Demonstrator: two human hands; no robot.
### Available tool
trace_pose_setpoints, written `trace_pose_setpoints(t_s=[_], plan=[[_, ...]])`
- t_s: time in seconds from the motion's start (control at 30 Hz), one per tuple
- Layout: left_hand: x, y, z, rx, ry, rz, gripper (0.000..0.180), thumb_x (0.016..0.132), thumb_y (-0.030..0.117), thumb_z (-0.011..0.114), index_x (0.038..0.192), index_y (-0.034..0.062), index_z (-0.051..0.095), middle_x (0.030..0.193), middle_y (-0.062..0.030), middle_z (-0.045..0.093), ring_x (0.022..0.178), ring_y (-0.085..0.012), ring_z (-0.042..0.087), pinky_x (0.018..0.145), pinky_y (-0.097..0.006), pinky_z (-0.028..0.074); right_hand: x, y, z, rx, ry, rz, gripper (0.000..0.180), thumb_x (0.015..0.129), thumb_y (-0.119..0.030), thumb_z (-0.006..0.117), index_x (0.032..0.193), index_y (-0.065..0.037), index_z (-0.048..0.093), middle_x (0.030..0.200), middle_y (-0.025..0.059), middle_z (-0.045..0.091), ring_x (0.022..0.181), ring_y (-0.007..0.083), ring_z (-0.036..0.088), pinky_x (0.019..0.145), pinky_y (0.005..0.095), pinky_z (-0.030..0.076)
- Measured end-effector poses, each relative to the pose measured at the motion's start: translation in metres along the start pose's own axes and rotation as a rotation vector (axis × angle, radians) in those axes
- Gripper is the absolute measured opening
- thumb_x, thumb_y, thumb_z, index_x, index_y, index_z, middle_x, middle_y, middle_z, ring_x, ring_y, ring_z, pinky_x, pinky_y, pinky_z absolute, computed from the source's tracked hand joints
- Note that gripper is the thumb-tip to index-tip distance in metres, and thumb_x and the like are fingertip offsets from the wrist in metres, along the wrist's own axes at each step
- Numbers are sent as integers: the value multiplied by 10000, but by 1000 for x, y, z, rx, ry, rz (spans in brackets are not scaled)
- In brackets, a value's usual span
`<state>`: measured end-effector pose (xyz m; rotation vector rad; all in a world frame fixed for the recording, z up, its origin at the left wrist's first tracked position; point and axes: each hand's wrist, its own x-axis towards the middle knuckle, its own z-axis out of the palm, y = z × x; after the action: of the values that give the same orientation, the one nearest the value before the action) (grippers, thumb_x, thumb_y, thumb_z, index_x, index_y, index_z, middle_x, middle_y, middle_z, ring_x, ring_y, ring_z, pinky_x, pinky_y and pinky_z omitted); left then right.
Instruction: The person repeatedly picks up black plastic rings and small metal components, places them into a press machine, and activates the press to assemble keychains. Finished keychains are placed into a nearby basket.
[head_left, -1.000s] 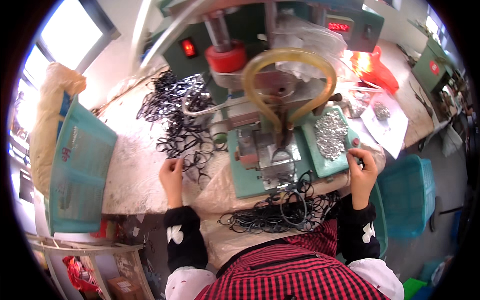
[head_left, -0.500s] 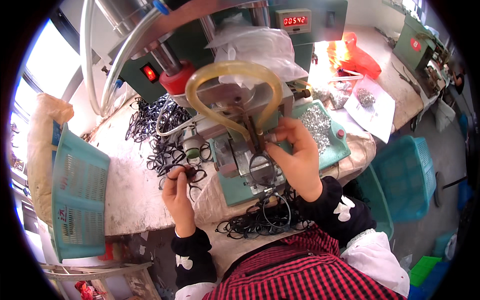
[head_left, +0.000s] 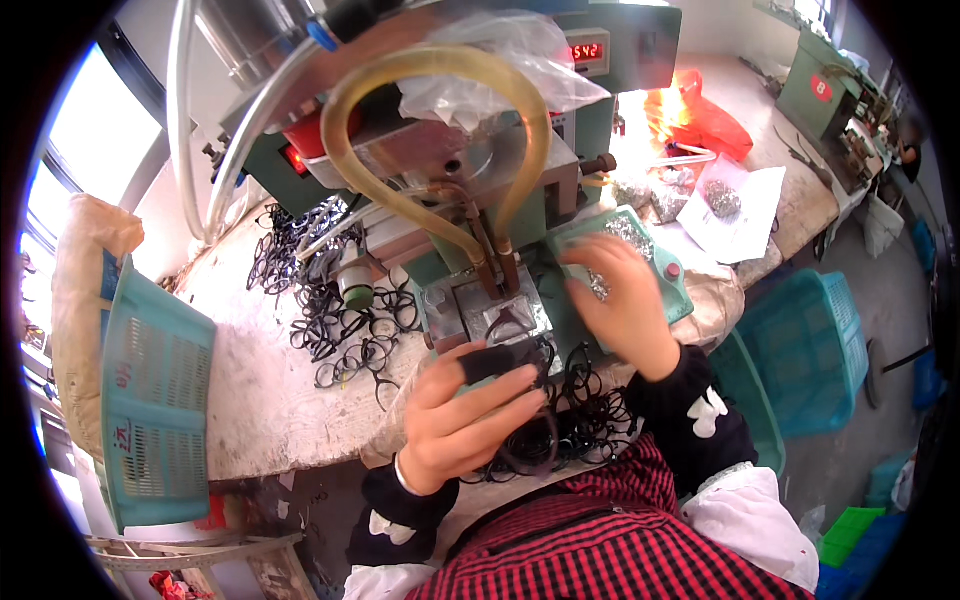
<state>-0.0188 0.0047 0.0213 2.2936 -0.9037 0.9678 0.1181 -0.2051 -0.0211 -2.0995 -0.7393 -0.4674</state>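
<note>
Black eyeglass frame (head_left: 525,440) is gripped by left hand (head_left: 465,420) above the surface (head_left: 260,400); right hand (head_left: 620,300), fingers loosely spread, touches small metal parts (head_left: 600,285) in green tray (head_left: 672,290).

- Glossy black plastic eyeglass frame (head_left: 520,440) is showing in the left hand (head_left: 455,420).
- Shiny metal bits (head_left: 625,235) are glinting in the matt teal plastic tray (head_left: 675,290).
- Rough, dusty worktop (head_left: 255,390) is showing.

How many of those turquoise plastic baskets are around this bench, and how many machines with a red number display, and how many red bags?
Turquoise plastic baskets: 3, one at the left, two at the right
Machines with a red number display: 1
Red bags: 1
Total: 5
</note>
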Motion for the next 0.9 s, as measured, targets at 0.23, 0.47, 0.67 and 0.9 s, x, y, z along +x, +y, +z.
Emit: trace_pose_setpoints(t_s=[0.23, 0.47, 0.67, 0.9], plan=[[0, -2, 12, 68, -58, 14, 342, 692, 88, 804, 1031, 140, 802, 1121, -23, 767, 881, -226, 667, 888, -462, 589, -33, 80, 8, -308, 108, 44, 145, 772, -94, 771, 910, -94, 726, 1231, 189, 643, 1258, 401, 572, 1006, 468, 503], [-10, 15, 14, 27, -30, -137, 350, 741, 117, 801, 1091, 135, 789, 1222, -38, 737, 863, -224, 628, 999, -474, 545, 3, 79, 19, -428, -110, -251, 171, 821, -83, 656, 982, -29, 645, 1253, 210, 619, 1290, 402, 555, 994, 486, 512], [-85, 43, -64, 710, 246, -549, 247, 832, 0, 707, 1058, 91, 745, 1147, -129, 743, 960, -261, 683, 970, -432, 508, -21, 81, -3, -33, 131, 70, 180, 833, 19, 694, 1009, -7, 716, 983, 154, 729, 929, 305, 702, 855, 375, 538], [-148, -9, -108, 764, 118, -1076, 100, 868, 119, 764, 910, 36, 727, 1033, -145, 706, 999, -346, 623, 900, -421, 478, -23, 64, 0, 138, 122, 150, 97, 880, 11, 685, 972, 11, 718, 919, 111, 725, 861, 226, 698, 816, 322, 529]])
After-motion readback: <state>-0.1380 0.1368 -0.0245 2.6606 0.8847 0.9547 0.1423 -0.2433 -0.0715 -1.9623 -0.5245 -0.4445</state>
